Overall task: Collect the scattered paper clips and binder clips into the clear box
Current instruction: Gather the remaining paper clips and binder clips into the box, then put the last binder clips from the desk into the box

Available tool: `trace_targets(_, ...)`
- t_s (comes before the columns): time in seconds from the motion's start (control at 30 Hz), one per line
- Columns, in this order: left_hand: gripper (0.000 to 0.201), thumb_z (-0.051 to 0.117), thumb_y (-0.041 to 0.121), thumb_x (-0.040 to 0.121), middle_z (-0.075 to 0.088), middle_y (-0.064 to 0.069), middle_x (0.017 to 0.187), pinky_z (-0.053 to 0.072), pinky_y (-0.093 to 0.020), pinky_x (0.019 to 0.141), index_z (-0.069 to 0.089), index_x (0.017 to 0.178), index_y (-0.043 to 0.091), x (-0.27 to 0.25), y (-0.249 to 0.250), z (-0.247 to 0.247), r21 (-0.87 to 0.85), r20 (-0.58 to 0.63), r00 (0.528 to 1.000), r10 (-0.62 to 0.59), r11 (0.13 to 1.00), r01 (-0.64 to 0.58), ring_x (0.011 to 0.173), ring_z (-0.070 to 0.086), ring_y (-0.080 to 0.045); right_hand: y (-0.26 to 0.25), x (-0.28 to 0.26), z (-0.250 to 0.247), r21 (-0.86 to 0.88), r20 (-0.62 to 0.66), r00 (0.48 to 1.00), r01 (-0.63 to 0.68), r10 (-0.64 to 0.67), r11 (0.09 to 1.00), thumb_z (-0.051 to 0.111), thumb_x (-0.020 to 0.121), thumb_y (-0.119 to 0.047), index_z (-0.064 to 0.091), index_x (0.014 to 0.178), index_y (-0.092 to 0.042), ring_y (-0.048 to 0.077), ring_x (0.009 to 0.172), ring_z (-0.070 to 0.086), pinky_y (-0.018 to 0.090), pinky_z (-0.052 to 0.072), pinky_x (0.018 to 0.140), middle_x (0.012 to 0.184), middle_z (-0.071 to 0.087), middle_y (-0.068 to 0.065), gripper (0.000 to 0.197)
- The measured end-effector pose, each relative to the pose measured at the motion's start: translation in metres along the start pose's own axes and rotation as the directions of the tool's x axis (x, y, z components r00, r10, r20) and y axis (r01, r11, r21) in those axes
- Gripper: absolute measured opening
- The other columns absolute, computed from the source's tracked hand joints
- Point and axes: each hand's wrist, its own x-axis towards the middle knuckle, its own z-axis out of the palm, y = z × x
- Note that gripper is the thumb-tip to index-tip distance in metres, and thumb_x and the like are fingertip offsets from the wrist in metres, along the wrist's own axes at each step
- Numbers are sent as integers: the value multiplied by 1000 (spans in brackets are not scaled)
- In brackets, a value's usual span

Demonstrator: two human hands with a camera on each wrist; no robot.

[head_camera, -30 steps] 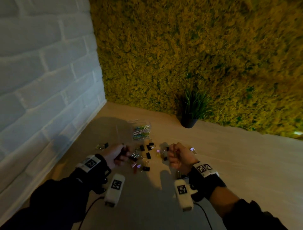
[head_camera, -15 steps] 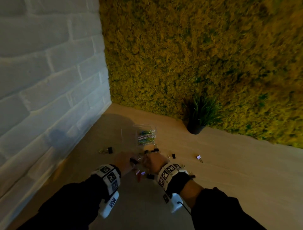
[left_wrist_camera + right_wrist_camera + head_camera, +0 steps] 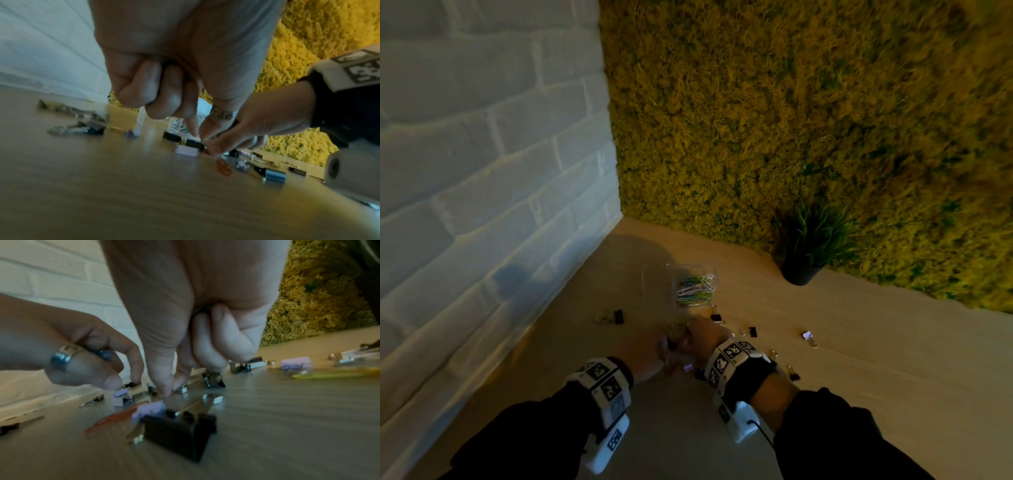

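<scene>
Hands meet over scattered small metal binder clips (image 3: 751, 331) on the wooden table (image 3: 859, 359). My left hand (image 3: 643, 354) is curled; my right hand (image 3: 702, 337) pinches downward, contents unclear. The clear plastic box (image 3: 693, 284) holding coloured paper clips (image 3: 695, 290) stands just beyond them.

A white brick wall (image 3: 482, 144) stands on the left, its painted bricks showing raised mortar lines. It meets a moss wall (image 3: 808, 113) at a corner; the moss is yellow-green and shaggy, with darker green patches, and fills the back and right. A light wood desk (image 3: 859, 359) runs into that corner and touches both walls. A small plant (image 3: 816, 236) with thin grassy leaves sits in a dark pot (image 3: 799, 274) on the desk, right against the moss. The light is dim and warm, and a soft shadow falls on the desk near the corner.
</scene>
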Motion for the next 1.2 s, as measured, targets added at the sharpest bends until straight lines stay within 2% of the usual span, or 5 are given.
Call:
trace_targets(0.3, 12, 51, 22, 91, 61, 1, 100, 43, -21, 76, 60, 97, 16, -13, 20, 7, 198, -10, 999, 40, 980, -38, 91, 59, -14, 10, -12, -13, -181, 108, 994, 49, -30, 982, 46, 96, -32, 41, 62, -22, 19, 68, 46, 26, 35, 62, 66, 45, -2, 36)
trace_targets(0.53, 31, 43, 30, 95, 48, 7, 72, 36, -29, 93, 47, 65, 21, -14, 27, -4, -1, 139, 988, -64, 998, 65, 78, 52, -7, 29, -30, -34, 753, 282, 959, -221, 0, 620, 33, 86, -15, 37, 61, -21, 2, 30, 24, 10, 16, 36, 43, 34, -9, 26)
trace_targets(0.7, 30, 29, 17, 83, 31, 8, 40, 17, -8, 38, 33, 54, 20, 8, 29, -30, -836, 432, 901, -48, 355, 419, 31, 20, -6, 38, -29, -44, 994, 85, 993, -90, -83, -65, 41, 74, -26, 41, 51, -18, 8, 34, 28, 12, 16, 40, 45, 36, -3, 25)
trace_targets(0.9, 47, 22, 23, 97, 43, 4, 34, 26, -8, 25, 45, 57, 14, 57, 51, -63, -953, 290, 950, -114, -128, 275, 26, 36, -7, 34, -2, -69, 960, 137, 961, -69, 242, -270, 30, 99, -24, 37, 56, -16, 7, 25, 27, 10, 18, 23, 35, 36, -4, 44)
trace_targets(1.2, 51, 28, 32, 98, 42, -26, 115, 29, -52, 109, 35, 129, -8, 73, 51, -87, -942, 308, 933, -185, -197, 272, 113, 45, -40, 19, 34, -91, 883, 207, 916, -23, 345, -469, 36, 96, -20, 46, 95, -6, 17, 55, 30, 22, 44, 45, 62, 31, 6, 17)
